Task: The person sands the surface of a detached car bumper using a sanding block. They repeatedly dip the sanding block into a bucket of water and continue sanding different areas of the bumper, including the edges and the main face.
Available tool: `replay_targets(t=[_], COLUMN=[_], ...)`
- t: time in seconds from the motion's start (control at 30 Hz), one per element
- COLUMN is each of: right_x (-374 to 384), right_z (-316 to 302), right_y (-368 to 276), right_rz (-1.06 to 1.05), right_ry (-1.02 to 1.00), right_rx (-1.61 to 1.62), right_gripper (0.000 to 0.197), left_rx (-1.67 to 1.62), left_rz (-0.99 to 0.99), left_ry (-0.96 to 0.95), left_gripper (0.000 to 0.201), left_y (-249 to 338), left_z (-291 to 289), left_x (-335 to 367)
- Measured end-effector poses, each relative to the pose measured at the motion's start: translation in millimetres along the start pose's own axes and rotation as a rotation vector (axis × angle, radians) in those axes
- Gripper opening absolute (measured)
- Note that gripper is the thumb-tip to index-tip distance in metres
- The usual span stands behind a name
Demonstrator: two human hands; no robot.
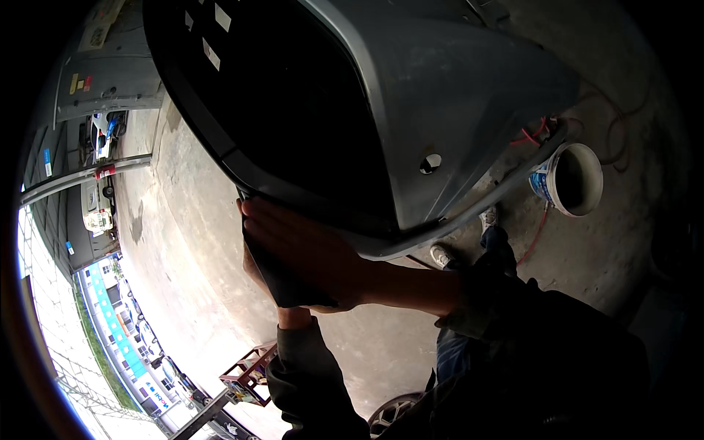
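Observation:
A large grey car bumper (447, 88) with a wide dark opening spans the upper middle. Below its black lower edge, my right hand (315, 253) lies with fingers straight and close together over a thin dark sheet (273, 277). The sheet looks like sandpaper, though shadow hides its surface. On the sheet's other side is my left hand (254, 265), mostly covered by the sheet and my right hand. Both hands press the sheet between them, fingertips at the bumper's edge.
A white bucket (598, 180) stands on the concrete floor at the right, near a red hose (541, 134). Lower left of centre is a dark red metal frame (253, 372); a wheel (392, 412) shows at the bottom. Parked vehicles (106, 136) stand far left.

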State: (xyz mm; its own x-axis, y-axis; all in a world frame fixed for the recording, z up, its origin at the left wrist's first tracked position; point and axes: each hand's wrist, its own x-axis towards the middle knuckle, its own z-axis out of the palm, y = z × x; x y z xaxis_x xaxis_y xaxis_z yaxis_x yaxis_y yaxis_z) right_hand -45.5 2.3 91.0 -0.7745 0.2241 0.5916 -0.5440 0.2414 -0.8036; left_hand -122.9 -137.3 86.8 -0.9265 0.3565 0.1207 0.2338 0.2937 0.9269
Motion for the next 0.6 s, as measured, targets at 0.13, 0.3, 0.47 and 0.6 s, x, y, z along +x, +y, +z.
replay_targets(t=[0.13, 0.3, 0.47, 0.6], right_x=[-20, -8, -21, -48], right_z=[6, 9, 13, 15], right_y=[9, 4, 10, 8], right_rz=[0.088, 0.038, 0.060, 0.037], right_ry=[-0.147, -0.068, -0.123, -0.045], right_rx=[-0.095, -0.162, -0.187, -0.176], right_gripper=[0.083, 0.082, 0.086, 0.098], left_rx=[0.130, -0.050, 0.022, -0.050], left_rz=[0.042, -0.119, -0.106, -0.113], left_ry=[-0.037, -0.051, -0.023, 0.024], left_gripper=[0.059, 0.059, 0.059, 0.060], left_y=[32, 38, 47, 43], left_z=[19, 22, 29, 25], left_x=[3, 0, 3, -2])
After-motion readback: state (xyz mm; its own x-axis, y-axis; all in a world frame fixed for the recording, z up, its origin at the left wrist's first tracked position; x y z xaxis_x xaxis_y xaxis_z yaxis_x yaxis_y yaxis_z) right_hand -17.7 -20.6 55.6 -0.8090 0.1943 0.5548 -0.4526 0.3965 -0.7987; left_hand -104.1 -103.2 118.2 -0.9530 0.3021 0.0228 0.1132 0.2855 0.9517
